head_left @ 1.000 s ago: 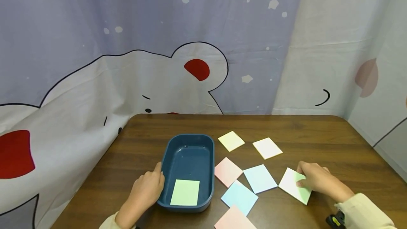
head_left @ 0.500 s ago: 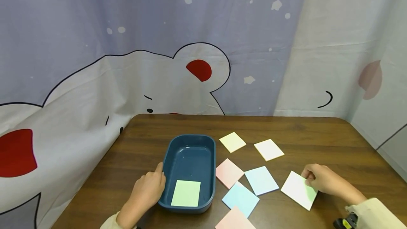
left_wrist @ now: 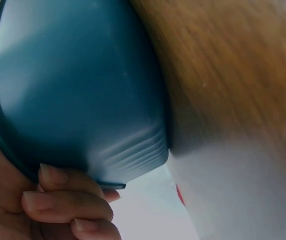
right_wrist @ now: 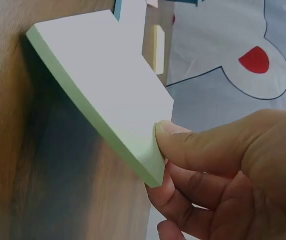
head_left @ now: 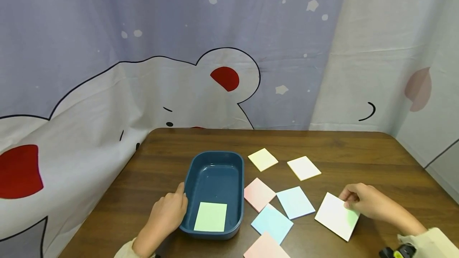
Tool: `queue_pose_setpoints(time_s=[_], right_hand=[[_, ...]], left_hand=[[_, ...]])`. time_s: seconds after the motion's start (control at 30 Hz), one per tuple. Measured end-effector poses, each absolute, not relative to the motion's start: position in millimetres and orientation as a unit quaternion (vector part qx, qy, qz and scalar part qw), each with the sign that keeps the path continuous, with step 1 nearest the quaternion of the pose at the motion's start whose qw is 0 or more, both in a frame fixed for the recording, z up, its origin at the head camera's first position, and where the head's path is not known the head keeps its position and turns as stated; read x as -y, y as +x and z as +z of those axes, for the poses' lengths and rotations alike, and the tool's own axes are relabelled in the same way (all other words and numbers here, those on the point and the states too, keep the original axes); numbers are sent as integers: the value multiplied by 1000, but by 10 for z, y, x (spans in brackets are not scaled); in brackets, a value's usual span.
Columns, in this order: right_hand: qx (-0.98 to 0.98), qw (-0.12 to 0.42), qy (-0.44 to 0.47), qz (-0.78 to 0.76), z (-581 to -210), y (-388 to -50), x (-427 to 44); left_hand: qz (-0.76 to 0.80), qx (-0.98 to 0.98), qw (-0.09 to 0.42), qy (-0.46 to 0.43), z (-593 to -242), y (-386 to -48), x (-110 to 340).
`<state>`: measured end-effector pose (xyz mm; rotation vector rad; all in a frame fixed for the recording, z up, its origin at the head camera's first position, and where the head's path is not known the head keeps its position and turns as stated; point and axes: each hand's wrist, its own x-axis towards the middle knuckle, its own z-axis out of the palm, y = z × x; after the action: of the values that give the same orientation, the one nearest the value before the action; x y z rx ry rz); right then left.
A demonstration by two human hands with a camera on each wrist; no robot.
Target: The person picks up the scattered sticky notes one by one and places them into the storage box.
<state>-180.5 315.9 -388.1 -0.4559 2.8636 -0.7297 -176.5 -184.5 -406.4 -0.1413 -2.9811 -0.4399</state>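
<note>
In the head view my right hand (head_left: 367, 200) pinches a light green sticky note pad (head_left: 337, 218) by one corner. The right wrist view shows the thumb on the pad's upper face (right_wrist: 98, 75) and fingers beneath; the pad is tilted off the table, a dark shadow under it. My left hand (head_left: 166, 210) holds the left wall of a dark blue plastic bin (head_left: 238, 194), with curled fingers (left_wrist: 68, 200) against its outside in the left wrist view. Another light green pad (head_left: 210, 217) lies flat in the bin's near end.
Between bin and right hand lie pink pads (head_left: 259, 194) (head_left: 267, 247), blue pads (head_left: 271, 223) (head_left: 295, 202), a yellow pad (head_left: 263, 159) and a cream-white pad (head_left: 304, 168). The brown wooden table (head_left: 333, 144) ends at a patterned curtain (head_left: 287, 51).
My right hand has moved slightly right and drawn the green pad up off the table, with its fingers now more closed on the corner. The left hand and the bin stay put.
</note>
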Motion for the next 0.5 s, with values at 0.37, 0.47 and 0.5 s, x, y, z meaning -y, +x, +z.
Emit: queue_pose_setpoints(time_s=[0.37, 0.47, 0.5], right_hand=[[-948, 58, -188, -250, -3801, -1701, -3083], [-943, 52, -204, -257, -3753, -1694, -3041], [-941, 53, -209, -261, -3731, -1696, -3019]], left_hand=[[-144, 986, 70, -53, -4054, -1769, 1837], [-142, 986, 72, -56, -4060, -1764, 1841], [-142, 986, 73, -56, -4061, -1762, 1844]])
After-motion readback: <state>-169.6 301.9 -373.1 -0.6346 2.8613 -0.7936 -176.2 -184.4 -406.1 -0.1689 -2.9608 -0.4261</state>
